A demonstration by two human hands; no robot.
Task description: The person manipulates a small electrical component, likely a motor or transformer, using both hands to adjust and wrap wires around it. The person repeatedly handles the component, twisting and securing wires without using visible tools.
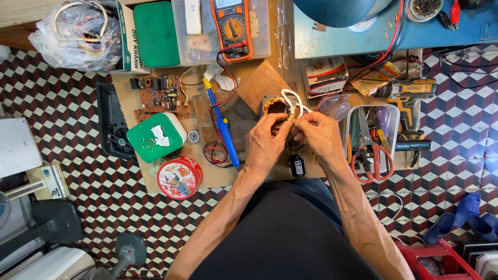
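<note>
My left hand [265, 142] and my right hand [320, 136] meet over a small motor stator with copper windings [274, 106] on a low wooden board. Both pinch the white wires [293, 99] that loop up out of the winding; the fingertips hide the wire ends. A blue-handled soldering iron [223, 125] lies just left of my left hand. A small black remote-like device [296, 166] lies under my wrists.
An orange multimeter [233, 28] with red and black leads sits at the back. A brown circuit board [163, 94], a green box [155, 137] and a round red tin [179, 178] lie to the left. A clear tray [395, 116] with red-handled scissors and a cordless drill [410, 98] stand to the right.
</note>
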